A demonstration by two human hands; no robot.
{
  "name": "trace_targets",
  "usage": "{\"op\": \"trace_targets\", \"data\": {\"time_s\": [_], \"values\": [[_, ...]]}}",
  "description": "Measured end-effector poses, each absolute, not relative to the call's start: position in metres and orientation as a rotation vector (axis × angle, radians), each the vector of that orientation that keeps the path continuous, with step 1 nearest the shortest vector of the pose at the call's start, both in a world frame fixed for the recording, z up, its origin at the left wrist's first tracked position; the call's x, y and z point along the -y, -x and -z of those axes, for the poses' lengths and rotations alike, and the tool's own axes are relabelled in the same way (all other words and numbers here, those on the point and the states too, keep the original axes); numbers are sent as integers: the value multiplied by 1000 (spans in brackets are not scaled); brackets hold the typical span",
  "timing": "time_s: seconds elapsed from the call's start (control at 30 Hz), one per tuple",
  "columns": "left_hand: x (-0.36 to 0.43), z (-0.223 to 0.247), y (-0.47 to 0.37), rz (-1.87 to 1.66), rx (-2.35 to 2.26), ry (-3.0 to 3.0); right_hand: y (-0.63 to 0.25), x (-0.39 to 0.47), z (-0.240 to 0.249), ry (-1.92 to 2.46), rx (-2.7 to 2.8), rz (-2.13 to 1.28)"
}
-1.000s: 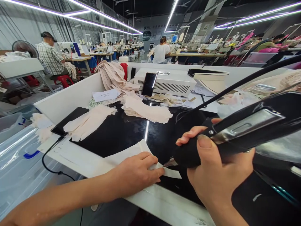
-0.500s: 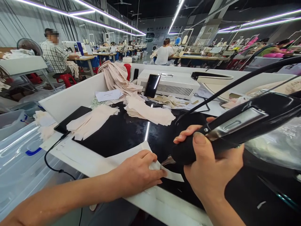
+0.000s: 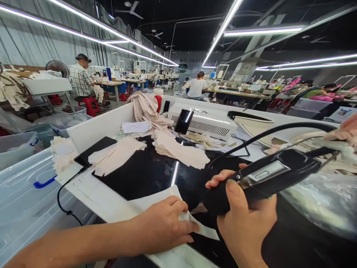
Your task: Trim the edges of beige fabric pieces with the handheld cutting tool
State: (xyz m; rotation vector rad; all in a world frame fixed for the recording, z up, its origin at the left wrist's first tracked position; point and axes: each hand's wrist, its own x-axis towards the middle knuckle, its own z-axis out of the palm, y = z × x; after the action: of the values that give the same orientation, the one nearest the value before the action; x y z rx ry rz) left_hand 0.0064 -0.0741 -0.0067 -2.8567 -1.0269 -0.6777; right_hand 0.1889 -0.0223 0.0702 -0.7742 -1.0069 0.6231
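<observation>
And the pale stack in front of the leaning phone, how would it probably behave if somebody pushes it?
The pale stack would probably spread rather than move as one block: its thin layers overlap unevenly, with no visible tie. It may slide easily, since the black surface beneath looks glossy and reflective. Tipping seems unlikely, as it lies low and flat.

Black handheld tool (image 3: 264, 176): drawing back from the right edge, its rear end now showing. Blurred pinkish shape (image 3: 346, 131): newly appearing at far right. Ceiling fan (image 3: 131, 11): emerging more fully, the view tilting upward.
</observation>
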Motion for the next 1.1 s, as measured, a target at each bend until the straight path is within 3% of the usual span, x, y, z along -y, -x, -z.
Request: {"op": "trace_targets", "data": {"time_s": [0.33,0.63,0.87,1.1], "values": [[35,-7,-7,542,1116,2984,-235,32,-66,964,1137,-457],[25,-8,3,513,1271,3096,-280,77,-31,971,1260,34],[26,-43,10,710,1435,3135,-249,109,-14,1065,1710,-476],[44,-74,8,1183,1657,3193,-207,92,-13,1040,1587,-995]]}}
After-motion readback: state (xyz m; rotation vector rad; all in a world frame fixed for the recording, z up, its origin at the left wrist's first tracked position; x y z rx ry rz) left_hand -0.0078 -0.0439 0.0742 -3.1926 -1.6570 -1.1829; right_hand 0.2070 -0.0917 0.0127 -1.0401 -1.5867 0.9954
